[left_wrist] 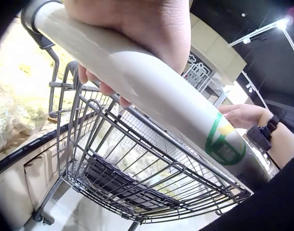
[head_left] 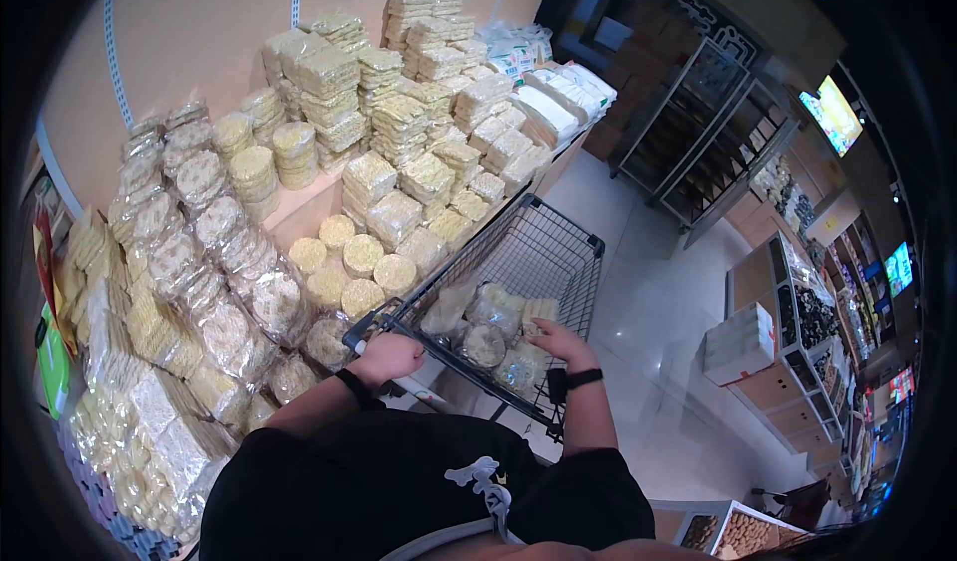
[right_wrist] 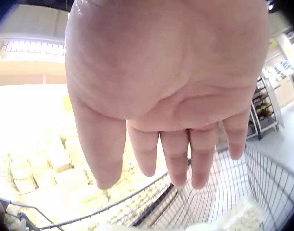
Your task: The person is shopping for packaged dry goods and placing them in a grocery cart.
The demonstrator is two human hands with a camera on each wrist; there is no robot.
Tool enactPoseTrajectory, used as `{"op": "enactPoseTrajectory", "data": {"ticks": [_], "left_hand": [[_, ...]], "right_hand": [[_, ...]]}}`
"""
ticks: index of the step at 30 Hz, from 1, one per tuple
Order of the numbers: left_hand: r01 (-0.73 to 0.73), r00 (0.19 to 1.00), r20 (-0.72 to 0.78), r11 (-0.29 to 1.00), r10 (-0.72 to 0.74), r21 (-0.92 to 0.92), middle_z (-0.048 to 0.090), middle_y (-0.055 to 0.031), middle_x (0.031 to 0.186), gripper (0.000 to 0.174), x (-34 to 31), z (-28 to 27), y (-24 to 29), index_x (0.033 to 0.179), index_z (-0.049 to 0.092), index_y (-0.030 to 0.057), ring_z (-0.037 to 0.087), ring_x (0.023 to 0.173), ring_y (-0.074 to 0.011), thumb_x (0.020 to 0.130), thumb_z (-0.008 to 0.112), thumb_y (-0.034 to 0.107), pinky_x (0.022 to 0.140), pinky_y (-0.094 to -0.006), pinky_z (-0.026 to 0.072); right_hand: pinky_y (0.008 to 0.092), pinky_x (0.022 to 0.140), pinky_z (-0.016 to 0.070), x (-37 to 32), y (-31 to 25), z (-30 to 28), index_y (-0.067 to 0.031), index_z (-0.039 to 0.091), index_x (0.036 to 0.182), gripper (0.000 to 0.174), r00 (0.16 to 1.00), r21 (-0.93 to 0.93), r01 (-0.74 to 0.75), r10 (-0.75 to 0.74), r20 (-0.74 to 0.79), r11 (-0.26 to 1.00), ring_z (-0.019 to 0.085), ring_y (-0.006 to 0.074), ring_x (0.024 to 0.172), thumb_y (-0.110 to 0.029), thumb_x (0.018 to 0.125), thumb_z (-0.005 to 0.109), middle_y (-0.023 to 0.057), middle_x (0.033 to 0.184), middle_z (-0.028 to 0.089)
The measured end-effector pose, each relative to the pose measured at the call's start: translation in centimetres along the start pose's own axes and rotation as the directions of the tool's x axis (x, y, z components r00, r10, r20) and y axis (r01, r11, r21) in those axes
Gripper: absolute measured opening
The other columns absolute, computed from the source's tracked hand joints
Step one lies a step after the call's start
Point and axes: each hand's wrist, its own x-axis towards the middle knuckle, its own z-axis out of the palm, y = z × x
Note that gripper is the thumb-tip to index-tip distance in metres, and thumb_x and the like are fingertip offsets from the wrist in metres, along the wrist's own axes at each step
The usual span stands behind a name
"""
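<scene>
My left hand (head_left: 392, 357) grips the white push handle (left_wrist: 151, 86) of a wire shopping cart (head_left: 595, 246); in the left wrist view its fingers wrap beneath the bar. Over the cart's near end, my right hand (head_left: 560, 342) hovers with nothing in its grasp. Its fingers (right_wrist: 176, 154) hang nearly straight and a little spread in the right wrist view. Below it in the cart lie several clear-wrapped packs, among them a round pack (head_left: 483, 346), a bag of pale food (head_left: 521, 370) and a pale block-shaped pack (head_left: 540, 312).
To the left, a long display holds stacked dried noodle cakes (head_left: 329, 83) and round yellow packs (head_left: 362, 254), right beside the cart. White bags (head_left: 546, 115) lie at its far end. A metal rack (head_left: 688, 133) stands ahead; shelves and a white carton (head_left: 740, 342) are on the right.
</scene>
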Motion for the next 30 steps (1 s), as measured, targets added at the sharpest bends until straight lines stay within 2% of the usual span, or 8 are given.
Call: {"op": "enactPoseTrajectory", "data": {"ticks": [7, 12, 13, 14, 15, 17, 24, 30], "left_hand": [[-0.009, 0.965, 0.261, 0.996, -0.015, 0.093, 0.067, -0.0142, 0.096, 0.032, 1.8, 0.9, -0.8, 0.092, 0.070, 0.0067, 0.064, 0.090, -0.0320, 0.077, 0.053, 0.029, 0.078, -0.0422, 0.0500], [-0.095, 0.915, 0.401, 0.993, 0.057, 0.076, 0.066, -0.0169, 0.100, 0.035, 3.7, 3.4, -2.3, 0.094, 0.069, 0.0045, 0.062, 0.096, -0.0332, 0.078, 0.052, 0.030, 0.082, -0.0424, 0.0482], [-0.110, 0.914, 0.401, 0.991, 0.068, 0.081, 0.066, -0.0169, 0.100, 0.035, 3.6, 3.2, -2.2, 0.094, 0.069, 0.0045, 0.062, 0.096, -0.0332, 0.078, 0.052, 0.030, 0.082, -0.0424, 0.0482], [-0.102, 0.917, 0.392, 0.993, 0.069, 0.064, 0.066, -0.0170, 0.100, 0.035, 3.3, 2.7, -2.0, 0.094, 0.069, 0.0040, 0.062, 0.096, -0.0332, 0.078, 0.052, 0.030, 0.083, -0.0422, 0.0480], [-0.094, 0.922, 0.382, 0.994, 0.069, 0.047, 0.066, -0.0171, 0.100, 0.035, 3.0, 2.4, -1.8, 0.094, 0.069, 0.0035, 0.062, 0.096, -0.0332, 0.078, 0.052, 0.030, 0.083, -0.0419, 0.0479], [-0.103, 0.931, 0.357, 0.993, 0.076, 0.057, 0.065, -0.0177, 0.100, 0.035, 2.6, 2.1, -1.7, 0.093, 0.069, 0.0031, 0.062, 0.096, -0.0334, 0.078, 0.052, 0.030, 0.083, -0.0423, 0.0479], [-0.181, 0.942, 0.295, 0.983, 0.161, 0.040, 0.066, -0.0189, 0.094, 0.033, 1.2, 0.3, -0.4, 0.089, 0.070, 0.0038, 0.063, 0.091, -0.0337, 0.077, 0.050, 0.028, 0.080, -0.0427, 0.0494], [-0.189, 0.963, 0.207, 0.981, 0.175, 0.051, 0.066, -0.0188, 0.091, 0.040, 1.1, 1.4, -1.0, 0.087, 0.068, 0.0030, 0.063, 0.088, -0.0351, 0.084, 0.047, 0.037, 0.080, -0.0454, 0.0484]], "right_hand": [[0.0370, 0.096, 0.0409, -15.4, -2.8, -1.8, -0.0026, 0.052, 0.125, 0.054, 0.952, -0.023, -0.128, 0.116, -0.282, 0.992, 0.053, 0.0329, 0.114, -0.031, 0.082, 0.064, 0.0205, 0.119, 0.057], [0.0353, 0.078, 0.0479, -19.5, -4.7, 3.9, -0.0043, 0.067, 0.101, 0.032, 0.938, 0.141, -0.336, 0.344, -0.034, 0.931, 0.063, 0.0268, 0.087, -0.031, 0.085, 0.061, 0.0139, 0.092, 0.067], [0.0351, 0.078, 0.0482, -18.5, -2.2, 7.1, -0.0047, 0.067, 0.100, 0.032, 0.902, 0.206, -0.431, 0.429, 0.055, 0.879, 0.063, 0.0282, 0.087, -0.032, 0.085, 0.061, 0.0146, 0.092, 0.067], [0.0376, 0.078, 0.0486, -18.0, -1.4, 10.4, -0.0040, 0.067, 0.097, 0.037, 0.975, -0.248, -0.208, 0.220, 0.022, 0.946, 0.063, 0.0308, 0.087, -0.038, 0.087, 0.055, 0.0168, 0.092, 0.066], [0.0415, 0.078, 0.0485, -18.1, -4.5, 11.8, -0.0043, 0.067, 0.093, 0.046, 0.935, -0.257, -0.337, 0.353, 0.017, 0.906, 0.063, 0.0340, 0.086, -0.044, 0.090, 0.043, 0.0171, 0.088, 0.066], [0.0429, 0.075, 0.0484, -17.2, -5.6, 15.5, -0.0059, 0.068, 0.080, 0.049, 0.877, -0.294, -0.466, 0.390, -0.282, 0.835, 0.063, 0.0328, 0.080, -0.042, 0.088, 0.036, 0.0138, 0.074, 0.066], [0.0370, 0.061, 0.0500, -16.3, -5.4, 14.0, -0.0034, 0.067, 0.074, 0.039, 0.778, -0.065, -0.628, 0.621, -0.095, 0.776, 0.064, 0.0218, 0.059, -0.033, 0.082, 0.044, 0.0109, 0.065, 0.065], [0.0360, 0.063, 0.0495, -16.5, -7.5, 13.6, -0.0048, 0.068, 0.072, 0.032, 0.706, -0.004, -0.702, 0.695, -0.136, 0.713, 0.065, 0.0232, 0.064, -0.030, 0.075, 0.047, 0.0100, 0.069, 0.067]]}}
